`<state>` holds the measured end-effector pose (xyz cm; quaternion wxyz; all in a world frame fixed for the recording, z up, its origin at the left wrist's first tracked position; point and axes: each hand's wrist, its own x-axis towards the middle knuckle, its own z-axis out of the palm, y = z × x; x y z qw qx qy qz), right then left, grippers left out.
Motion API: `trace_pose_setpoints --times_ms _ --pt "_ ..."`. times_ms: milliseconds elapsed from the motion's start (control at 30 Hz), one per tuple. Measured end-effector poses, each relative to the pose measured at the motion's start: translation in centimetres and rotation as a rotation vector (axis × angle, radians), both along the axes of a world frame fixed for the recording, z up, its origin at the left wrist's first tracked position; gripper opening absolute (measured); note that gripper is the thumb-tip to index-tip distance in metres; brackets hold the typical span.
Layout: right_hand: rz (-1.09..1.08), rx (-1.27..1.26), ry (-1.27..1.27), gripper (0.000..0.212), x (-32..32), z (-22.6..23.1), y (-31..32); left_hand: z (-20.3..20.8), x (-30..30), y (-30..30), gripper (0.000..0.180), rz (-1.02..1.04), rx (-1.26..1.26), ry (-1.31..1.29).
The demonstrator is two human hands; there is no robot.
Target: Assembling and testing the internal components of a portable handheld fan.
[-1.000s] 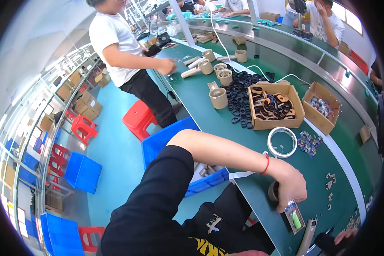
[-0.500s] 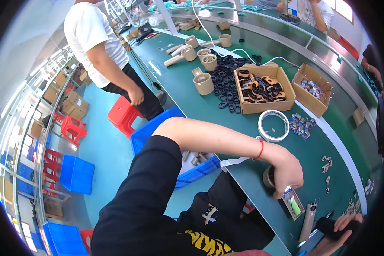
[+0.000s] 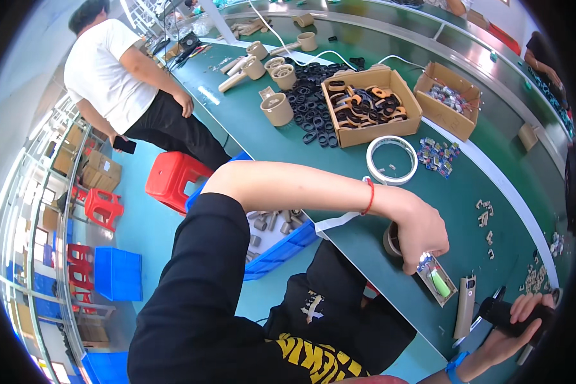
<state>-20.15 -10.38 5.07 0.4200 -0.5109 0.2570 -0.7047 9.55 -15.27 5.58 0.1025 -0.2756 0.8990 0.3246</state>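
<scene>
My left hand (image 3: 421, 233) reaches across the bench, fingers closed on a beige housing (image 3: 444, 298) with a round cup-shaped head (image 3: 392, 242). A green cylindrical battery (image 3: 439, 283) and part of a small circuit board (image 3: 424, 260) show in its open tray; my fingers hide the rest. Beside it lies a long beige cover (image 3: 466, 308) with a small round hole. At lower right my right hand (image 3: 521, 326) is wrapped round a black cylindrical tool (image 3: 500, 313), whose exact kind I cannot make out.
White tape roll (image 3: 372, 160), small circuit boards (image 3: 439, 157), a carton of black-and-orange rings (image 3: 339, 136), a carton of wired parts (image 3: 451, 121), black rings (image 3: 308, 105) and beige cup-shaped housings (image 3: 277, 110) stand farther up the bench. A blue bin (image 3: 281, 253) is below its left edge. A person (image 3: 118, 70) stands left.
The view has shifted, so the bench things sit farther up and left. My right hand shows more fully, with its wrist in view. My left hand keeps its hold on the housing.
</scene>
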Motion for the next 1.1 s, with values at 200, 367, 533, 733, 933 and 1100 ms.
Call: trace_pose_setpoints --times_ms 200,367,533,733,933,1100 --pt "0.000 0.005 -0.039 0.030 0.3 0.2 0.1 0.5 0.1 0.3 0.058 0.074 0.044 0.005" --pt "0.026 -0.010 -0.052 0.031 0.3 0.1 0.1 1.2 0.5 1.7 0.051 0.102 -0.098 0.040" --pt "0.037 0.006 -0.069 0.030 -0.3 -0.2 0.2 0.9 0.5 4.5 0.042 0.227 -0.589 0.088" --pt "0.043 0.015 -0.078 0.030 -0.9 -0.4 0.1 -0.1 1.2 6.1 0.037 0.314 -0.590 0.256" --pt "0.011 0.039 -0.086 0.031 -0.8 -0.4 0.1 -0.7 1.6 6.0 0.034 0.311 -0.633 0.380" --pt "0.049 0.042 -0.098 0.033 -0.9 -0.4 0.0 -0.8 1.8 5.8 0.031 0.249 -0.664 0.400"
